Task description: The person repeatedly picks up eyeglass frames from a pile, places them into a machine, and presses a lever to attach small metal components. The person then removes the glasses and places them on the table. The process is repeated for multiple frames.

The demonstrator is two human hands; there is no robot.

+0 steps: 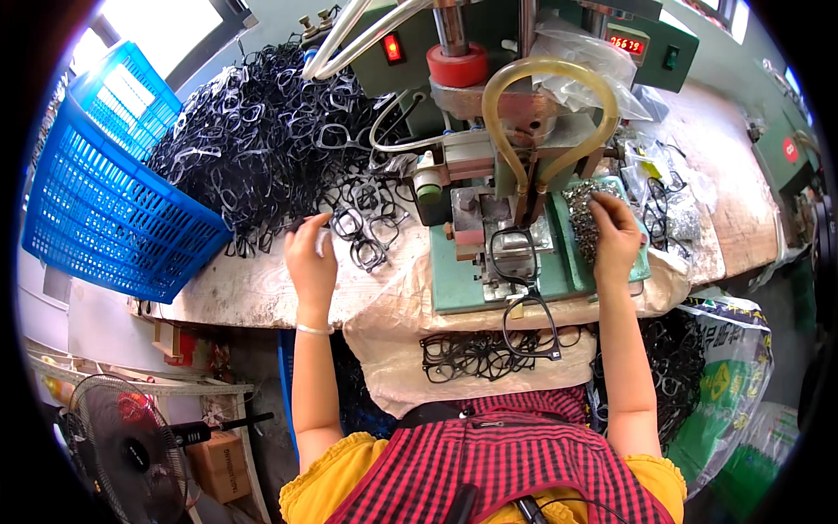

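A black glasses frame (pixel 532 328) hangs at the front of the green press (pixel 449 284), its upper part under the press head and one rim jutting past the table edge. My right hand (pixel 618 237) is over a green tray (pixel 642 262) of small metal pieces (pixel 583 223), fingertips pinched together among them; what they hold is too small to tell. To the left, my left hand (pixel 312 266) is raised beside loose black glasses frames (pixel 367 231), fingers curled. Something dark shows at its fingertips, but I cannot make it out.
A large heap of black glasses frames (pixel 262 131) covers the back left, next to a tilted blue basket (pixel 122 192). More frames (pixel 476 354) lie on the cloth at my lap. Plastic bags (pixel 733 349) stand at right, a fan (pixel 127 450) at lower left.
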